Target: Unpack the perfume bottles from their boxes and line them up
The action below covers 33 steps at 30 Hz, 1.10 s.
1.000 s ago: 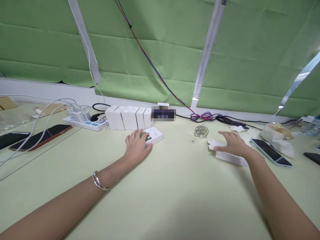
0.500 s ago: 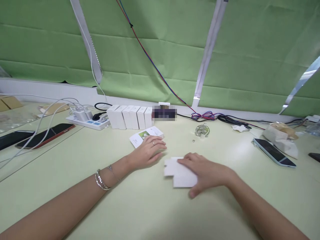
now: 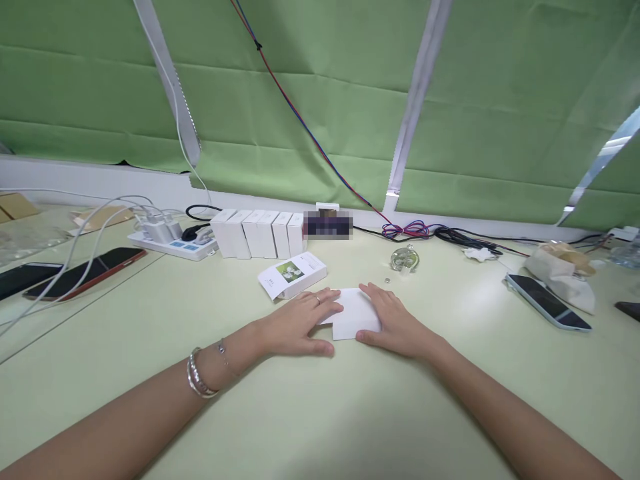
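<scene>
A flat piece of white cardboard (image 3: 354,315) with a notched left side lies on the table between my hands. My left hand (image 3: 303,323) has its fingers stretched out, their tips over the cardboard's left part and the thumb apart on the near side. At the right end, my right hand (image 3: 395,319) holds the piece between its thumb on the near edge and its fingers on the far edge. Just beyond my left hand lies a white box (image 3: 305,275) with a green flower picture and an open end flap. A round clear glass bottle (image 3: 404,259) with greenish contents stands farther back, beside a tiny metallic piece (image 3: 387,281).
Several white boxes (image 3: 257,235) stand in a row at the back. Left of them are a power strip (image 3: 190,249) with chargers and phones (image 3: 85,273). On the right lie a light-blue phone (image 3: 547,303), a paper bag (image 3: 560,273) and coiled cables (image 3: 465,239).
My right hand has moved the white cardboard away from me and slightly left. My left hand has come off the flower-picture box and reached the cardboard's left part.
</scene>
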Motion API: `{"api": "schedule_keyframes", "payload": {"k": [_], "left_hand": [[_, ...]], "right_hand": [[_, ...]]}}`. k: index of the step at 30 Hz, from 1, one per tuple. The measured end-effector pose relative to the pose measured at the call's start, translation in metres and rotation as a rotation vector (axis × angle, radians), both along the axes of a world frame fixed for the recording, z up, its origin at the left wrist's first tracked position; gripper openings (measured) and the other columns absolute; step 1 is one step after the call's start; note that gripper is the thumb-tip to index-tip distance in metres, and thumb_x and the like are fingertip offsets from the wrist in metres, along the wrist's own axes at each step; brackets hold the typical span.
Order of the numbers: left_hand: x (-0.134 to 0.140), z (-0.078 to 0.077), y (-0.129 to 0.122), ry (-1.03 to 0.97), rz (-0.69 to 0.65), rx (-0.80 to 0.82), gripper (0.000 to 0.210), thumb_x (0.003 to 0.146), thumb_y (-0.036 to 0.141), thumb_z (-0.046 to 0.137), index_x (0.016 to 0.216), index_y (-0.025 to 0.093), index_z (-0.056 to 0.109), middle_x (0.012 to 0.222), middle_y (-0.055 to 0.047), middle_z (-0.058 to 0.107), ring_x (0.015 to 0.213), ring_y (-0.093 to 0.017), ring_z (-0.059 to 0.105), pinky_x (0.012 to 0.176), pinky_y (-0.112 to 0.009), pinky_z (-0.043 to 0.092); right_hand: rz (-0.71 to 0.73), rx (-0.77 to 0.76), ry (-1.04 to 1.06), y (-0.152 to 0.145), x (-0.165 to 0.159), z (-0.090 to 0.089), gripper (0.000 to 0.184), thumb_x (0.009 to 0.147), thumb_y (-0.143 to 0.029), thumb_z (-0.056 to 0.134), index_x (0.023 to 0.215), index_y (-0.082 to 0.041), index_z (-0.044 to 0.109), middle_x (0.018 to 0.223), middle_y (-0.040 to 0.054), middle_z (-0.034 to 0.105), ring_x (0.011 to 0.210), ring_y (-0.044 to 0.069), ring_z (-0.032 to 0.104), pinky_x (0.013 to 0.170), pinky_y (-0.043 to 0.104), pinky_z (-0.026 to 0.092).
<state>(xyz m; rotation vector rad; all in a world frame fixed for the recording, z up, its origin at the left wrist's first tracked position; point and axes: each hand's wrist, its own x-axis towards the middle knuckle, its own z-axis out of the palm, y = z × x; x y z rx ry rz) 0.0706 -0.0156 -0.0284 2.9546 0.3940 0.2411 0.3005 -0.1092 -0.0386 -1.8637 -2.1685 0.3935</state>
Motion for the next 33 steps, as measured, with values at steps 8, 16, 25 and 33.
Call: {"api": "schedule_keyframes", "payload": {"k": [8,16,25,33], "left_hand": [[0.004,-0.002,-0.007,0.013,0.18,-0.094,0.078,0.076,0.062,0.049,0.134,0.014,0.03,0.141,-0.019,0.03,0.128,-0.034,0.03,0.099,-0.046,0.032],[0.003,0.004,-0.009,-0.054,0.175,-0.175,0.074,0.071,0.044,0.062,0.132,0.016,0.031,0.132,-0.013,0.042,0.118,-0.032,0.041,0.095,-0.044,0.038],[0.004,-0.006,-0.003,-0.416,0.016,0.353,0.073,0.07,0.005,0.053,0.134,0.022,0.021,0.126,-0.013,0.037,0.123,-0.029,0.032,0.102,-0.049,0.03],[0.008,-0.013,-0.003,-0.383,0.073,0.572,0.066,0.077,0.001,0.045,0.135,0.019,0.018,0.133,-0.017,0.035,0.127,-0.028,0.03,0.104,-0.049,0.025]], "right_hand": [[0.035,-0.094,0.095,0.001,0.006,0.007,0.092,0.066,-0.055,0.062,0.14,-0.022,0.017,0.139,0.0104,0.027,0.129,0.03,0.017,0.103,0.045,0.025],[0.02,-0.061,0.116,-0.001,0.005,0.006,0.097,0.057,-0.062,0.067,0.137,-0.025,0.026,0.13,0.0126,0.031,0.116,0.034,0.033,0.095,0.051,0.031],[0.033,0.668,0.485,0.005,0.008,0.001,0.026,0.085,-0.031,0.048,0.11,-0.023,0.048,0.1,0.007,0.059,0.095,0.021,0.054,0.084,0.04,0.042],[0.305,0.768,0.153,-0.004,0.004,0.009,0.029,0.083,-0.016,0.049,0.112,-0.018,0.048,0.09,0.0082,0.049,0.078,0.017,0.051,0.065,0.03,0.048]]}}
